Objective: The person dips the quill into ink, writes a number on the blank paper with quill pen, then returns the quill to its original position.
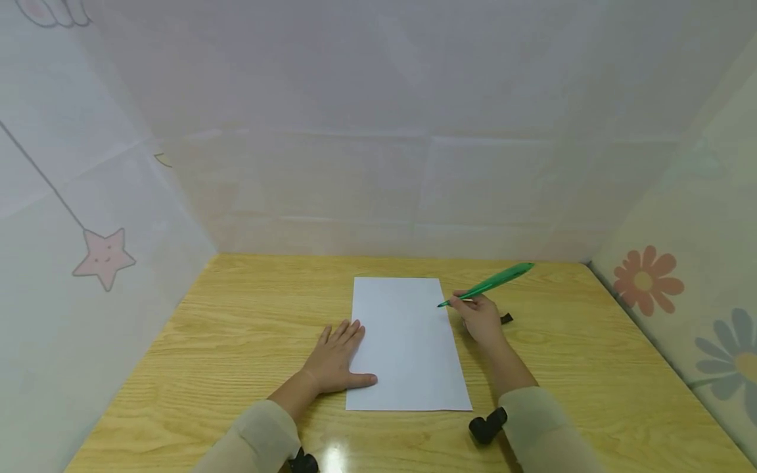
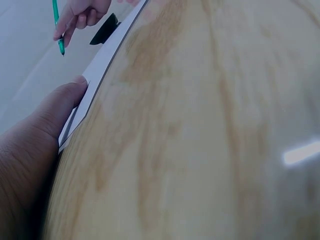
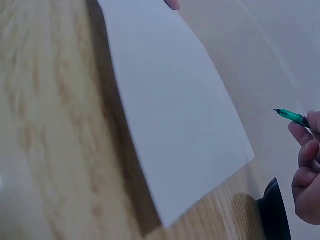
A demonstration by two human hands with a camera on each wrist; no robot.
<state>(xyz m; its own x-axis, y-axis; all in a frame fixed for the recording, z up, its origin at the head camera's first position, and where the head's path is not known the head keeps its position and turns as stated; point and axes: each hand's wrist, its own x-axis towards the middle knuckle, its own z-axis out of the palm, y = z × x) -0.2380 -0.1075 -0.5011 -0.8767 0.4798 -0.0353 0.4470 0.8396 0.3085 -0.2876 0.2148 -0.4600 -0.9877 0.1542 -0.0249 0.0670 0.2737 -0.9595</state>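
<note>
A blank white sheet of paper [image 1: 408,348] lies lengthwise on the wooden table. My left hand [image 1: 338,360] rests flat over its left edge, fingers spread and thumb across the lower left part; in the left wrist view the thumb [image 2: 62,105] touches the paper. Between thumb and fingers, my right hand [image 1: 480,320] pinches a green pen [image 1: 499,279] by the paper's right edge. The pen slants, its dark tip pointing left above the sheet's upper right part. In the right wrist view the pen [image 3: 290,116] shows only its tip end, the rest hidden or out of frame.
The wood-grain table [image 1: 248,315] extends around the paper, with a pale fabric wall [image 1: 378,190] behind it and more at both sides. A small black item [image 1: 506,318] shows beside the right hand. Black devices [image 1: 487,426] sit at both wrists.
</note>
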